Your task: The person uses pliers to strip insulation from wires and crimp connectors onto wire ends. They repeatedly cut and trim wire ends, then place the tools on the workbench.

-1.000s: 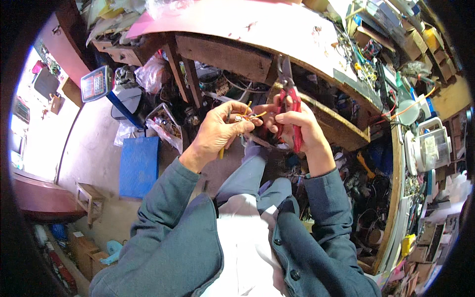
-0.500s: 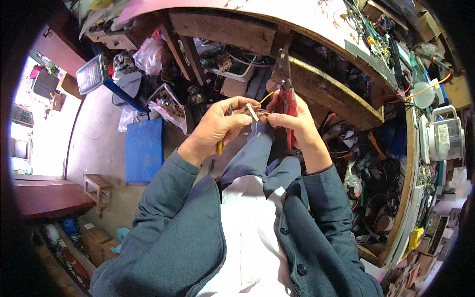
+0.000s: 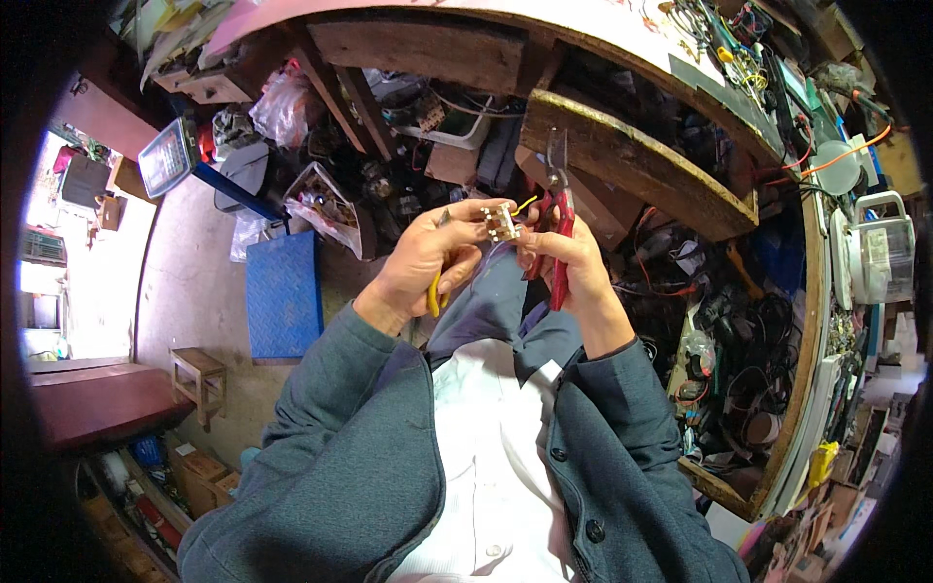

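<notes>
While marks show on the panel of the weighing scale at the left, they are too small to read, as is the pale label on the clear container at the right. The left hand pinches a small pinned part between thumb and fingers, in front of the body, with a yellow-handled tool tucked in its palm, its middle hidden by fingers. The right hand is closed around red-handled snips, fingertips at the part's right edge; whether they touch it is hard to tell. A yellow wire shows just beside the part, its lower end hidden. The bench is cut off by the upper edge.
</notes>
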Demonstrator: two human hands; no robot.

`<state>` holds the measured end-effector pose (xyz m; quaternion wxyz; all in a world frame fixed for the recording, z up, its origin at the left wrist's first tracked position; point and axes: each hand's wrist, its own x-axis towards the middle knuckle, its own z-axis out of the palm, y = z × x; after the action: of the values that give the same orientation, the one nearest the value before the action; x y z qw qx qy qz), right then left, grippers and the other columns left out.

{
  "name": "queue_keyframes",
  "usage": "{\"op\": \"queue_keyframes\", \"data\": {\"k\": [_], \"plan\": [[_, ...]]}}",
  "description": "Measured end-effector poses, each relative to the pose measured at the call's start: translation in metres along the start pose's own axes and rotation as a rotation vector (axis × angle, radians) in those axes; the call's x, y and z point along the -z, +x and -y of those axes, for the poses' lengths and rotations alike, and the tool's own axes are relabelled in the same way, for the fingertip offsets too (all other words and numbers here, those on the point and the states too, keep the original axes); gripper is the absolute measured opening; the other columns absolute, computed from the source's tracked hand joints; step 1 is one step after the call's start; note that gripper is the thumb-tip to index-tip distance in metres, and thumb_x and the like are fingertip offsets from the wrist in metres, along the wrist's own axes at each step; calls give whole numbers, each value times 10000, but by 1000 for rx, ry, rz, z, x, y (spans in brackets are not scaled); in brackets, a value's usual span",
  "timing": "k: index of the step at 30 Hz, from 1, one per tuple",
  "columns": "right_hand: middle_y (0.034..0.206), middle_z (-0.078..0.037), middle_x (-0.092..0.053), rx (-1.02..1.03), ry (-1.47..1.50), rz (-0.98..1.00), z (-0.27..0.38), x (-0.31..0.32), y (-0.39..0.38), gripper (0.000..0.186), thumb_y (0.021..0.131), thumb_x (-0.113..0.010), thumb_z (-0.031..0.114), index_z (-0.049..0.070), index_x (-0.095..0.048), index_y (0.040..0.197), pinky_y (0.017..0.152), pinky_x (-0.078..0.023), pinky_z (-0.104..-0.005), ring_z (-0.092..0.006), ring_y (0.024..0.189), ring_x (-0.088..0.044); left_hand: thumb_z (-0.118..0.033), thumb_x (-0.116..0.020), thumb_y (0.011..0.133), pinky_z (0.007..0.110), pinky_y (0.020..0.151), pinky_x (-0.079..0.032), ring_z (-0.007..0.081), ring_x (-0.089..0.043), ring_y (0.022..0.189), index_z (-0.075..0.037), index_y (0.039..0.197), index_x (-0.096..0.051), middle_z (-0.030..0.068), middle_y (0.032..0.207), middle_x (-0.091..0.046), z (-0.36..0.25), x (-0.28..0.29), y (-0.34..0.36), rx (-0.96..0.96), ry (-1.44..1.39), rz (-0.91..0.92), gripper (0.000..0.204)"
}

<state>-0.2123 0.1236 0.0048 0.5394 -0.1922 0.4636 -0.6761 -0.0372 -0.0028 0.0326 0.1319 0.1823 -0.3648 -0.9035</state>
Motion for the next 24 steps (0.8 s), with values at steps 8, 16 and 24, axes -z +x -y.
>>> {"op": "queue_keyframes", "data": {"k": [8, 16, 24], "plan": [[878, -62, -660, -84, 85, 62, -19, 4, -1, 250, 798, -665, 14, 42, -565, 1025, 622, -494, -280, -146, 673, -603, -88, -650, 1000, 166, 365, -298, 4, -427, 425, 32, 1277, -624, 61, 953, -745, 9, -8, 8, -48, 199, -156, 303], [924, -92, -679, -113, -16, 44, -16, -1, -8, 241, 819, -672, 7, 17, -569, 1036, 628, -491, -270, -137, 684, -611, -145, -727, 968, 165, 367, -303, 8, -465, 448, -1, 1115, -663, 77, 953, -760, 15, 3, 17, -114, 201, -256, 215], [988, -124, -698, -2, -38, -52, -17, 0, -17, 301, 793, -694, 5, 34, -525, 1039, 654, -491, -270, -133, 700, -605, -161, -730, 971, 162, 379, -322, 18, -458, 427, -5, 1109, -642, 101, 923, -756, 12, 6, 14, -86, 200, -293, 226]]}}
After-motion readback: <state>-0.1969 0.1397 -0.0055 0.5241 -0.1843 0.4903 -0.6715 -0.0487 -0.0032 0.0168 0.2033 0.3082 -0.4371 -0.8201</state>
